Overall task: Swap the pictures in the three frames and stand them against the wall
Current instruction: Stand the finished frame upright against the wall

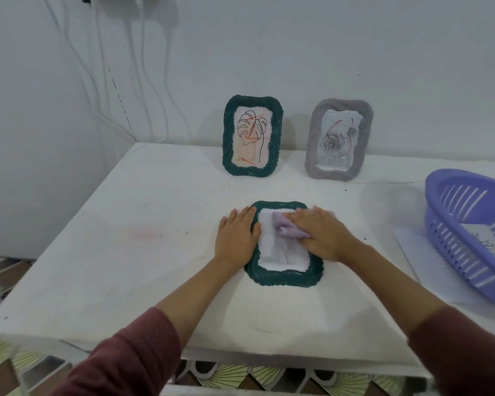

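The left hand [236, 237] rests flat on the green frame [283, 277]; the right hand [323, 234], fingers straight, presses lilac cloth [282, 227] onto it.

Left grip [236, 235] and right grip [322, 234] lie flat, palms down.

white table [126, 252]: dark green frame [283, 277] lying flat; left hand [236, 238] rests flat on its left edge; right hand [323, 234] presses lilac cloth [283, 227] onto its glass. against wall, upright: leaf-drawing frame [252, 135], grey rose-picture frame [339, 140]. right edge: purple basket [469, 238].
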The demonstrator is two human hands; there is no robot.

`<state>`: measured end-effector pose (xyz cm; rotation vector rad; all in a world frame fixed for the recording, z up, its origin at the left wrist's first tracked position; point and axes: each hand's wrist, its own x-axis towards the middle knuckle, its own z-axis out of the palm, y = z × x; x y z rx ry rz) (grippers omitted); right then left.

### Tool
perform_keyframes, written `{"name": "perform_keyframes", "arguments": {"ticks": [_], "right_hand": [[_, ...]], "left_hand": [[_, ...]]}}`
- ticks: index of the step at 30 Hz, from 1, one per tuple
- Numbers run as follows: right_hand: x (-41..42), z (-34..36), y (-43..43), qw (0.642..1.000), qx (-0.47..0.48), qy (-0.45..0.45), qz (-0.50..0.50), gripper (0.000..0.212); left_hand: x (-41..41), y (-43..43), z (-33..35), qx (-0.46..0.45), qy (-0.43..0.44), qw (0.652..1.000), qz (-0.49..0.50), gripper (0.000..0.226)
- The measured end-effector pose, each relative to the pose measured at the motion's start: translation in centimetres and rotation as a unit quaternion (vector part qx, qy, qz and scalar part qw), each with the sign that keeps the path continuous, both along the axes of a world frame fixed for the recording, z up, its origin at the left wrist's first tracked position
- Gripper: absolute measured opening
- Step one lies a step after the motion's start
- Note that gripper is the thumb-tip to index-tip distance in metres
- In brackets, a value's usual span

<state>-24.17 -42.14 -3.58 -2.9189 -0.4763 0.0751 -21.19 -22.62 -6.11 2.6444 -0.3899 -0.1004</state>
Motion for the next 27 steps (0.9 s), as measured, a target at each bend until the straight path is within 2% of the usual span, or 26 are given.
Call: {"name": "perform_keyframes", "arguments": {"ticks": [2, 7, 9, 10, 13, 17, 19, 23, 25, 27], "right_hand": [[1.2, -0.6, 1.7, 1.000, 0.017, -0.009, 0.004, 0.030], [-5.9, 0.5, -0.2, 0.991, 0.057, 0.033, 0.114, 0.046], [-5.0, 0.6, -2.4, 0.996, 0.001, 0.014, 0.083, 0.055], [-3.7, 0.5, -2.8, 0.998, -0.034, 0.002, 0.051, 0.053], [-1.0, 0.2, -0.5, 0.999, -0.036, -0.024, -0.022, 0.044], [-4.4, -0.2, -0.7, 0.998, 0.030, -0.022, 0.053, 0.040], [-5.5, 0.2, -2.4, 0.997, 0.021, -0.004, 0.073, 0.046], [-1.4, 0.7, -1.8, 0.998, -0.067, -0.012, 0.000, 0.050], [0.2, 0.1, 0.3, 0.999, -0.045, -0.011, -0.015, 0.044], [-0.6, -0.6, 1.7, 1.000, 0.001, -0.010, 0.021, 0.038]], "left_hand": [[0.0, 0.0, 0.0, 0.002, 0.003, 1.000, 0.000, 0.048], [0.0, 0.0, 0.2, 0.009, 0.007, 1.000, -0.002, 0.049], [-0.1, 0.0, 0.3, 0.008, 0.005, 1.000, -0.003, 0.049], [-0.1, 0.0, 0.3, 0.007, 0.005, 1.000, -0.004, 0.049], [-0.1, 0.0, 0.3, 0.009, 0.007, 1.000, -0.005, 0.049], [-0.1, 0.0, 0.3, 0.016, 0.008, 1.000, -0.008, 0.049], [-0.1, 0.0, 0.3, 0.020, 0.007, 1.000, -0.011, 0.049], [-0.2, 0.0, 0.4, 0.025, 0.007, 1.000, -0.011, 0.049], [-0.2, -0.1, 0.3, 0.028, 0.010, 1.000, -0.009, 0.049], [-0.2, -0.1, 0.3, 0.032, 0.011, 0.999, -0.009, 0.049]]}}
